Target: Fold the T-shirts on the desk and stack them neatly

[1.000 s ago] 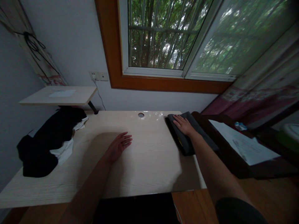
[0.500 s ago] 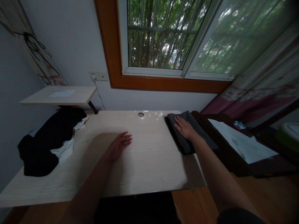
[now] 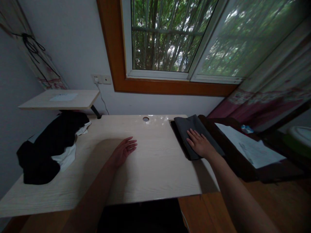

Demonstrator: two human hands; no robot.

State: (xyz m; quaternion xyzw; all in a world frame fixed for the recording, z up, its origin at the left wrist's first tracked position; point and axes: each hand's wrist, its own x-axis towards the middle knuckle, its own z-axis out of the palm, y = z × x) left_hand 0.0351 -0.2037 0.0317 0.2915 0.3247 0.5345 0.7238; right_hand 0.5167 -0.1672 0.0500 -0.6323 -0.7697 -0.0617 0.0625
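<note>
Right hand (image 3: pixel 199 145) hides part of gray folded item (image 3: pixel 191 122), right of center — paper (image 3: pixel 250 150) print, lower right, unreadable. Round-topped object (image 3: pixel 301 136) cut off at right edge.

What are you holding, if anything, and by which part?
Nothing: the right hand rests open on the folded gray item; the left hand is empty.

So the right grip (image 3: pixel 201 144) is sliding down the dark grey folded thing (image 3: pixel 188 123), leaving the far end and coming closer to the person. The grey top layer is covering more of the black edge (image 3: pixel 178 137) now, and that tiny yellow bit is slipping out of sight. Also the dark sleeve is dropping out of view, and the shadow (image 3: pixel 206 176) on the surface (image 3: pixel 155 168) is getting narrower.
</note>
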